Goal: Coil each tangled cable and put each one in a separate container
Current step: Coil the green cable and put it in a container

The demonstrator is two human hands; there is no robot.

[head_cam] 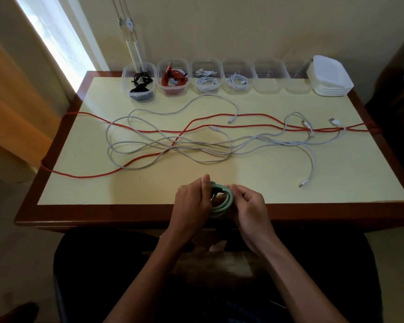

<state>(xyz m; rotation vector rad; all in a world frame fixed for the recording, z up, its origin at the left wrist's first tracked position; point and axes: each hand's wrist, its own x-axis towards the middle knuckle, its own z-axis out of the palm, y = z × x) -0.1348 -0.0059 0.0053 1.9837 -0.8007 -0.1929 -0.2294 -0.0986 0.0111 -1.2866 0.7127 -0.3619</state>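
Green cable sitting coiled at the lower centre of the frame, over the near edge of the tabletop, gripped from both sides. Left hand curling round the coil's left rim, thumb pointing up the frame; right hand pinching the right rim, fingers bent inward near what looks like a dark plug end, though too small to be sure. Lying roughly flat, ring facing the camera, no loose tail visible trailing onto the tabletop. Judging the coil as near finished and the drop-off as coming next. Looking straight up the frame for the target: a row of clear containers along the far edge, four on the left already holding cables, two at upper right looking empty. Nearer empty container lying up and to the right of the coil, so favouring the right hand for the carry. Crossing over the red cable and tangled white cables sprawled between, so lifting high probably needed to avoid snagging. Stack of lids resting at the row's right end.
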